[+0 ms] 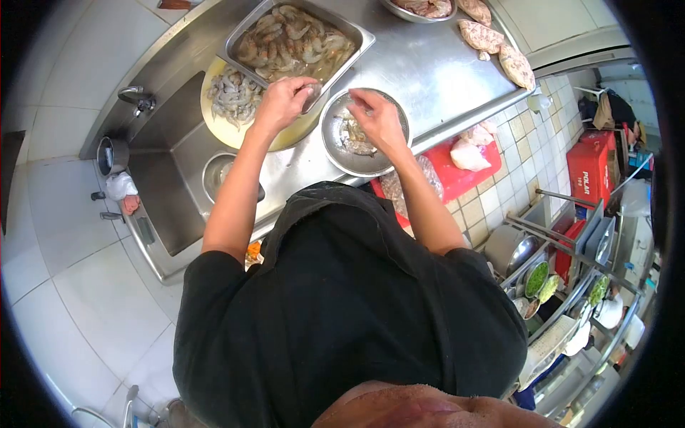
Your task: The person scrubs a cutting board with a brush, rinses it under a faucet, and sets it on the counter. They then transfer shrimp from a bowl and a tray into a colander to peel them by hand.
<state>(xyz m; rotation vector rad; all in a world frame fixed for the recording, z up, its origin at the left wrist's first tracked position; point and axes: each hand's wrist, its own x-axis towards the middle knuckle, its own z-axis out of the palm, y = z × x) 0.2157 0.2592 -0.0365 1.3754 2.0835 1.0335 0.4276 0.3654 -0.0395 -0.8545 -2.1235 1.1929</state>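
Note:
My left hand (287, 101) is at the near corner of a steel tray (360, 39), its fingers pinched round what looks like a grey shrimp (314, 91). Heaped in the tray lie unpeeled shrimp (292, 39) in some liquid. Over a round metal bowl (332, 146) hangs my right hand (378, 123), fingers curled together; whatever they may hold is too small to make out. Shells and scraps (353, 135) lie inside this bowl. Partly under my left forearm, a yellow round plate (214, 118) carries a pile of pale grey peeled shrimp (234, 98).
A sink (168, 192) with a tap (135, 98) is at the left, a small metal pot (214, 178) at its edge. Raw meat lies on a red board (457, 178) at the right. A bowl of meat (424, 8) and wrapped packs (515, 65) stand at the back.

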